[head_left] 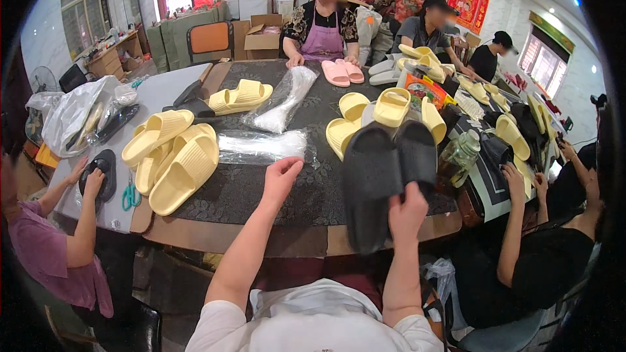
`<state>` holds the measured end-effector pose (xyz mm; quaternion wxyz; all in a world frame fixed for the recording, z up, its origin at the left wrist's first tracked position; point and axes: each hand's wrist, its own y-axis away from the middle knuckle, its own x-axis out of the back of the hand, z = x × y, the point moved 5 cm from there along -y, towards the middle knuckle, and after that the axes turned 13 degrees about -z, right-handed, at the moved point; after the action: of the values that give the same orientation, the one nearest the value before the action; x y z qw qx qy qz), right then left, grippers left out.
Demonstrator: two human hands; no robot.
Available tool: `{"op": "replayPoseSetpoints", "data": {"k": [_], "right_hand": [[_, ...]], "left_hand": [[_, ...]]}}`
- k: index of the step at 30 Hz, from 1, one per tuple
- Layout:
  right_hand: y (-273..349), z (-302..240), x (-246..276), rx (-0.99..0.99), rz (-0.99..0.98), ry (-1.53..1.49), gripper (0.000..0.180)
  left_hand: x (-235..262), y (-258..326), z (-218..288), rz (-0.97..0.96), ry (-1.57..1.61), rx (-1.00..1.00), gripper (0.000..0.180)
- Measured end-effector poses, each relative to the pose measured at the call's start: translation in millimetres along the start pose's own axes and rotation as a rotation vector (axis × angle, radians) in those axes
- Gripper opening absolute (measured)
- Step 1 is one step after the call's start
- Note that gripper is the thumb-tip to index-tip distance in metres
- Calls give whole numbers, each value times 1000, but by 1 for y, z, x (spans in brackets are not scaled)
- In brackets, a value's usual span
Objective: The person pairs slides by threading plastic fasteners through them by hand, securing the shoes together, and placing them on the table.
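Observation:
My right hand (407,213) grips a pair of black slide slippers (373,186), raised at the table's near edge with their soles hanging side by side. Thumb and fingers of my left hand (282,176) are pressed together just in front of a clear plastic packet with white contents (264,146). Whether anything thin is pinched there I cannot make out. A similar packet (283,101) lies farther back. Several pale yellow slippers (186,173) are heaped to the left, and more yellow slippers (391,107) sit behind the black pair.
Pink slippers (342,72) lie before a person in a purple apron (323,40) across the dark table (274,199). A glass jar (460,150) stands at right, scissors (131,194) at left. Co-workers' hands handle a dark slipper (101,173) at left and items at right.

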<state>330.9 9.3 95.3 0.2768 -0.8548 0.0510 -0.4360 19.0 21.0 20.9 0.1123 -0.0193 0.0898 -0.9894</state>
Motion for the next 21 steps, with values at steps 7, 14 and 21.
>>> {"op": "replayPoseSetpoints", "data": {"k": [7, 14, 21], "right_hand": [[-70, 60, 1, -6, 276, 65, 20], [-47, 94, -34, -288, 71, -123, 45], [-7, 75, -33, -295, 97, -379, 73]], "left_hand": [[-3, -1, -8, -88, 8, 31, 23], [-11, -4, -10, -92, -93, 0, 21], [-9, -5, -15, -63, -158, -49, 20]]}}
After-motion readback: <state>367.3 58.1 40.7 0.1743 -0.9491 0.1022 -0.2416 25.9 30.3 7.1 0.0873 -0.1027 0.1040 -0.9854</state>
